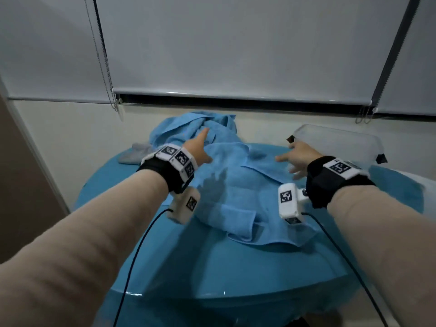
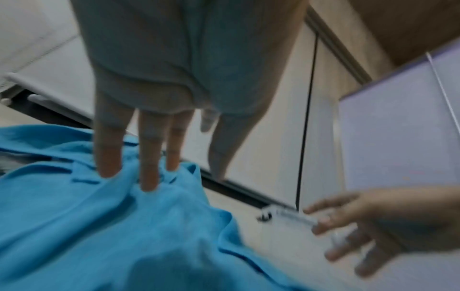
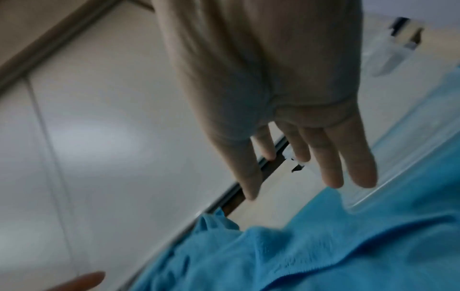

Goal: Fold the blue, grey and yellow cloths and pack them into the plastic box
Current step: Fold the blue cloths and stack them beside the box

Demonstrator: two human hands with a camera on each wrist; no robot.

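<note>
A blue cloth (image 1: 236,192) lies spread over the round blue table (image 1: 212,274), bunched in a heap at its far end. My left hand (image 1: 200,147) reaches over that heap with straight fingers (image 2: 149,177) whose tips touch the folds of the blue cloth (image 2: 124,226). My right hand (image 1: 296,156) hovers open, fingers spread, above the cloth's right side, just in front of the clear plastic box (image 1: 337,142). In the right wrist view the right hand (image 3: 323,167) holds nothing over the blue cloth (image 3: 298,256). A grey cloth (image 1: 134,154) lies crumpled at the far left. No yellow cloth shows.
The table stands against a white wall under a lowered roller blind (image 1: 236,55), whose bead cords (image 1: 106,79) hang at the left. The box sits at the table's far right edge. Cables run from both wrist cameras toward me over the table's near half.
</note>
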